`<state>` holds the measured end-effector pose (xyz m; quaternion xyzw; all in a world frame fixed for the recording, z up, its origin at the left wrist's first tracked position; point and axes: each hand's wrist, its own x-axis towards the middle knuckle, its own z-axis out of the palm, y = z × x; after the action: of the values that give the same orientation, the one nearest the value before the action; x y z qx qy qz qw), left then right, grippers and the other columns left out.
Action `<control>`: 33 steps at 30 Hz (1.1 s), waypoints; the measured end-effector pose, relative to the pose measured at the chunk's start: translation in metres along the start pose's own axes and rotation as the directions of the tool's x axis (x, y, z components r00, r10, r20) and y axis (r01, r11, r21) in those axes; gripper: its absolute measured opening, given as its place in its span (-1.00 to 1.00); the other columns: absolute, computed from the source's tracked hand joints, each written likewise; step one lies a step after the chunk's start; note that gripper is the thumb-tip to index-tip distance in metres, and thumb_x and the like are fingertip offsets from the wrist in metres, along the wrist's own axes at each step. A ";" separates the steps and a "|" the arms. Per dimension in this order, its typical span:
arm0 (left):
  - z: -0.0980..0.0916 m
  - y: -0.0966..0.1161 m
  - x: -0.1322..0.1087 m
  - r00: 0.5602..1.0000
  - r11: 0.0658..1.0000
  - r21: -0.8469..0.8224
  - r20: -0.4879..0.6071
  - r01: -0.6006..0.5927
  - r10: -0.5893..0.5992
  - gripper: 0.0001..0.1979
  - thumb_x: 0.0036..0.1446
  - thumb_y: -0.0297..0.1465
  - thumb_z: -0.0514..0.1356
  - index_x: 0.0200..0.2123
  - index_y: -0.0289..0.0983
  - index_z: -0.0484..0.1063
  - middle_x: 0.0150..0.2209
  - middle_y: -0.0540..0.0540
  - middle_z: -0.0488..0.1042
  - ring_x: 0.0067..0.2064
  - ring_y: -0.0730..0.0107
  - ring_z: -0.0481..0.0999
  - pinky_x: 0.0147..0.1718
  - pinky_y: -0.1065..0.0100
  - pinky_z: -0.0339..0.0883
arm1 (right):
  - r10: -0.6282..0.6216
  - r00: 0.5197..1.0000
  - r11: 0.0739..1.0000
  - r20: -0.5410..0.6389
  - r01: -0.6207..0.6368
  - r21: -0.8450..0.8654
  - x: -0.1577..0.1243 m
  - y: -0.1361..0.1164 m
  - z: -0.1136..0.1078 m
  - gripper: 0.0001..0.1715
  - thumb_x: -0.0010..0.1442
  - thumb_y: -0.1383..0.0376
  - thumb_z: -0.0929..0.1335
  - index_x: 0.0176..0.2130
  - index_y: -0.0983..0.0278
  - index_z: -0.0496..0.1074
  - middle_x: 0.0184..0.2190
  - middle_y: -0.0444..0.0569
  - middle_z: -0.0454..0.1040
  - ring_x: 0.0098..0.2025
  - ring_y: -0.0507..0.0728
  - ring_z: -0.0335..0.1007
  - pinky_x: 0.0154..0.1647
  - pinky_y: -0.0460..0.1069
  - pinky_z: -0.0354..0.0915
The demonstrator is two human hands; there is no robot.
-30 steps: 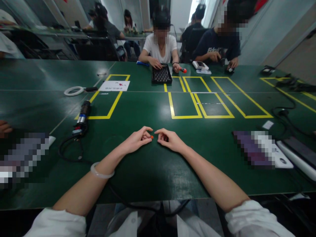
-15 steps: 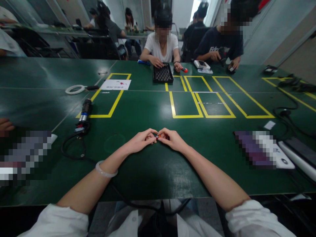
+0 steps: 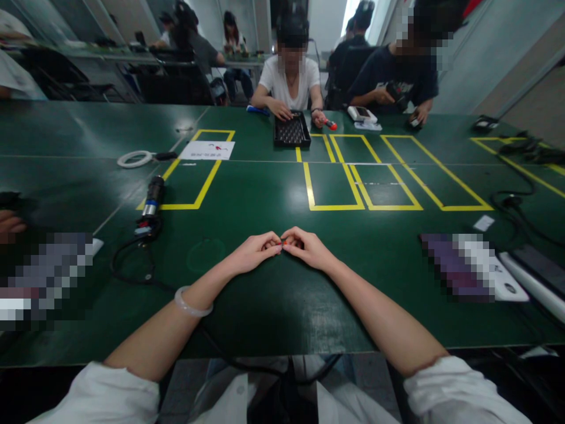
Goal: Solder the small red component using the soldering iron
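My left hand (image 3: pixel 255 252) and my right hand (image 3: pixel 308 247) rest on the green table (image 3: pixel 273 294), fingertips meeting at its middle. Between them both hands pinch a tiny orange and dark part (image 3: pixel 283 241); most of it is hidden by the fingers. A pale bangle (image 3: pixel 192 302) circles my left wrist.
A black cylindrical tool (image 3: pixel 151 203) with a looping cable lies to the left. A white ring (image 3: pixel 133 159) and a paper sheet (image 3: pixel 207 151) sit further back. Yellow taped boxes (image 3: pixel 335 185) mark the table. Across, a person works at a black tray (image 3: pixel 290 131). Devices and cables lie at the right.
My hands, apart a second ago with the orange part in the left fingertips, have come together and now both pinch it. They shifted slightly away from me.
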<state>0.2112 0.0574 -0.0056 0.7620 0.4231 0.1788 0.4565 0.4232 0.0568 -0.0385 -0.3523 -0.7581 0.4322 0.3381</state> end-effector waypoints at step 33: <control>-0.001 0.000 0.000 1.000 1.000 0.015 0.012 -0.002 0.002 -0.62 0.22 -0.09 0.06 -0.22 -0.29 0.44 -0.32 -0.06 0.50 -0.29 0.37 0.43 -0.27 0.38 0.25 | -0.044 0.999 0.999 -0.018 0.044 -0.008 0.000 -0.006 -0.002 -0.82 0.19 0.26 0.37 -0.19 0.28 0.36 -0.36 -0.12 0.41 -0.40 -0.01 0.30 -0.38 -0.11 0.22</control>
<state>0.2104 0.0579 -0.0048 0.7669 0.4208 0.1715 0.4531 0.4231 0.0552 -0.0329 -0.3407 -0.7643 0.4184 0.3531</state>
